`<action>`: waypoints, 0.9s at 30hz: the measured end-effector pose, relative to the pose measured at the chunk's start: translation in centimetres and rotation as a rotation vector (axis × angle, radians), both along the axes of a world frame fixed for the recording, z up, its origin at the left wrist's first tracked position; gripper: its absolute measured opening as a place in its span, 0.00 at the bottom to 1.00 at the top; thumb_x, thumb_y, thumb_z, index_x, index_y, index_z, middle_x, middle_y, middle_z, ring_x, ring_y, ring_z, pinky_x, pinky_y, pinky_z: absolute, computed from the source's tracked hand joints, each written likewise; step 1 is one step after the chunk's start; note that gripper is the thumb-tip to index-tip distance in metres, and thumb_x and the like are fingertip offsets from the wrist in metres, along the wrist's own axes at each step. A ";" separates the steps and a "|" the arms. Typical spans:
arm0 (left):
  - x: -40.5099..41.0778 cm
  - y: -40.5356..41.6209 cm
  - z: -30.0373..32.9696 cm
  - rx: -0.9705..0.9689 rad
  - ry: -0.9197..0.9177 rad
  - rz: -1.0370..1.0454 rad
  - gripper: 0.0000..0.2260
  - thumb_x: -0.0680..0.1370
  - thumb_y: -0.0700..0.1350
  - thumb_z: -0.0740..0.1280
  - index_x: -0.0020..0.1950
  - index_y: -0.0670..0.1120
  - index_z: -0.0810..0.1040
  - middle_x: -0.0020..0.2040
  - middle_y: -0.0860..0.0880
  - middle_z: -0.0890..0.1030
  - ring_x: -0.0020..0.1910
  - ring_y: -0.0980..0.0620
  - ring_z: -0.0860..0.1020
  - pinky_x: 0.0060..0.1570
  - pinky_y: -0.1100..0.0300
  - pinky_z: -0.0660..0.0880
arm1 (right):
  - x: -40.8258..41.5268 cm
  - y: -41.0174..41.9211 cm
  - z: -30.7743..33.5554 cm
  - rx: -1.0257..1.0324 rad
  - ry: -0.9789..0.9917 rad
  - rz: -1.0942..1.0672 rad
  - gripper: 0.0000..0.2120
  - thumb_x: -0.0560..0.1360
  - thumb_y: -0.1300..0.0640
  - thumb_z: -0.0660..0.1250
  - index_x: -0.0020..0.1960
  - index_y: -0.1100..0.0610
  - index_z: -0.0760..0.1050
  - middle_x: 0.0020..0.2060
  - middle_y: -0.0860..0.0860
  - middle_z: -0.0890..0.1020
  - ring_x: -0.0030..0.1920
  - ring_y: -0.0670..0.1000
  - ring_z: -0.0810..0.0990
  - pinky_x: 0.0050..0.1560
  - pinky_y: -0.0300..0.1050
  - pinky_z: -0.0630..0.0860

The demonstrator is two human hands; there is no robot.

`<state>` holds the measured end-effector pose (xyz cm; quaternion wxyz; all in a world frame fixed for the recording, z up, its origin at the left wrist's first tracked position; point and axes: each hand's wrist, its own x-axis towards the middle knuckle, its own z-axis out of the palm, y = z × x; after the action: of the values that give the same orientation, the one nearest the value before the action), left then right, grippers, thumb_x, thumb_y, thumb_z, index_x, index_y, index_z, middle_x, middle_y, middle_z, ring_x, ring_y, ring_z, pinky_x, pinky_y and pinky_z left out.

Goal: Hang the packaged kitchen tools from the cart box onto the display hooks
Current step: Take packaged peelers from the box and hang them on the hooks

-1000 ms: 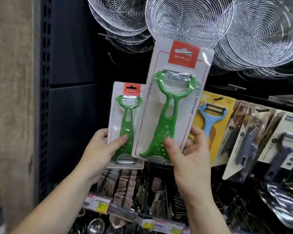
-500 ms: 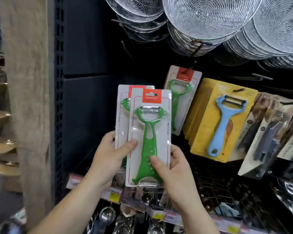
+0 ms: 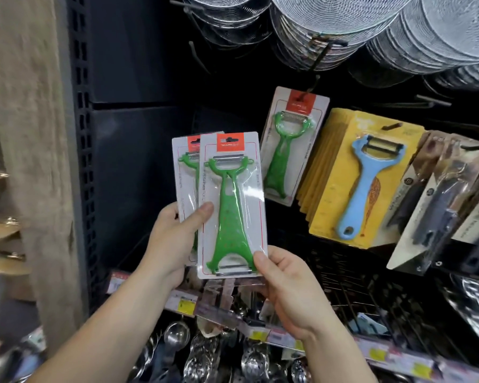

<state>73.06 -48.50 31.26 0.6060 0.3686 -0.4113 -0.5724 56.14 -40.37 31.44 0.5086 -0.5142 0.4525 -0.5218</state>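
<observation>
Two carded green peelers are held upright in front of the dark display panel [image 3: 138,73], overlapping. The front pack [image 3: 231,205] covers most of the rear pack [image 3: 183,175], of which only the left strip and top show. The left hand [image 3: 174,239] grips both packs from the left, with its thumb [image 3: 202,214] pressed across the front pack's left edge and its fingers behind. The right hand [image 3: 291,288] pinches the front pack's lower right corner, thumb [image 3: 262,261] on the face and fingers curled behind the card. A third green peeler pack [image 3: 291,145] hangs on a hook [image 3: 306,92] up and to the right, tilted slightly, apart from the held packs. Just beside it on the right hangs a stack of yellow cards with a blue peeler [image 3: 368,183], then dark-handled tool packs [image 3: 440,205]. Wire strainers [image 3: 343,20] hang above. Price tags [image 3: 186,304] line the shelf rail below the hands, with metal ladles [image 3: 177,335] beneath.
</observation>
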 end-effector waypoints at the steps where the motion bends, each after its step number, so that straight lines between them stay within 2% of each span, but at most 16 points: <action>1: 0.0 0.0 0.0 0.013 0.004 -0.004 0.08 0.79 0.46 0.71 0.56 0.46 0.83 0.51 0.42 0.87 0.52 0.39 0.85 0.50 0.42 0.81 | 0.0 0.0 0.0 -0.015 0.012 -0.006 0.12 0.78 0.57 0.64 0.54 0.62 0.81 0.48 0.57 0.87 0.47 0.51 0.86 0.45 0.39 0.80; 3: -0.1 0.0 0.0 0.031 0.010 -0.011 0.06 0.79 0.45 0.71 0.54 0.46 0.83 0.51 0.40 0.87 0.53 0.35 0.84 0.52 0.33 0.76 | 0.0 0.0 0.0 -0.038 0.030 -0.019 0.16 0.74 0.53 0.66 0.56 0.62 0.81 0.49 0.56 0.87 0.50 0.51 0.86 0.48 0.38 0.79; 6: -0.2 -0.2 0.0 0.047 0.035 -0.033 0.07 0.80 0.43 0.70 0.57 0.44 0.83 0.53 0.39 0.86 0.56 0.33 0.83 0.56 0.30 0.75 | -0.1 -0.1 0.0 -0.053 0.003 -0.039 0.18 0.72 0.50 0.66 0.54 0.63 0.81 0.46 0.56 0.87 0.46 0.49 0.86 0.45 0.36 0.79; 10: -0.4 -0.3 0.0 0.038 0.055 -0.045 0.08 0.81 0.42 0.68 0.59 0.44 0.82 0.53 0.41 0.87 0.53 0.40 0.85 0.53 0.42 0.82 | 0.2 -0.2 -0.2 -0.046 -0.068 -0.050 0.17 0.71 0.50 0.66 0.52 0.63 0.81 0.45 0.57 0.87 0.43 0.49 0.86 0.42 0.37 0.79; 14: -0.7 -0.6 0.1 -0.010 0.065 0.020 0.09 0.81 0.42 0.68 0.60 0.43 0.82 0.53 0.44 0.87 0.52 0.43 0.86 0.51 0.47 0.83 | 0.2 -0.2 -0.6 0.031 -0.206 0.010 0.18 0.71 0.50 0.69 0.55 0.62 0.81 0.48 0.58 0.86 0.45 0.51 0.85 0.44 0.42 0.82; 16: -0.5 -1.0 0.3 -0.019 0.082 0.026 0.08 0.82 0.42 0.67 0.60 0.44 0.82 0.53 0.44 0.87 0.52 0.45 0.86 0.51 0.50 0.82 | 0.1 0.0 -0.9 0.038 -0.217 0.071 0.15 0.72 0.58 0.74 0.57 0.61 0.81 0.48 0.57 0.86 0.45 0.51 0.85 0.44 0.41 0.82; 19: -0.4 -1.4 0.4 -0.014 0.089 0.025 0.09 0.82 0.42 0.67 0.60 0.44 0.82 0.53 0.44 0.87 0.52 0.45 0.86 0.51 0.50 0.81 | 0.1 0.0 -1.2 0.012 -0.125 0.023 0.12 0.76 0.71 0.67 0.56 0.60 0.82 0.42 0.57 0.86 0.41 0.49 0.84 0.41 0.39 0.80; 25: -0.5 -1.3 0.4 -0.011 0.065 0.029 0.11 0.81 0.45 0.68 0.63 0.44 0.80 0.55 0.44 0.86 0.55 0.42 0.85 0.54 0.43 0.82 | 0.2 -0.1 -1.3 -0.022 -0.149 -0.091 0.12 0.77 0.69 0.65 0.45 0.58 0.86 0.33 0.55 0.82 0.33 0.47 0.80 0.38 0.40 0.80; 27: -0.5 -1.2 0.3 -0.008 0.060 0.026 0.12 0.81 0.45 0.69 0.64 0.45 0.80 0.55 0.43 0.86 0.55 0.39 0.84 0.55 0.38 0.80 | 0.3 -0.2 -1.4 -0.008 -0.185 -0.126 0.12 0.78 0.68 0.65 0.42 0.59 0.85 0.31 0.55 0.81 0.32 0.48 0.79 0.37 0.41 0.80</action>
<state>72.60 -49.66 31.55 0.6270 0.3541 -0.3902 -0.5738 56.41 -40.60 30.04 0.5122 -0.4362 0.4330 -0.6000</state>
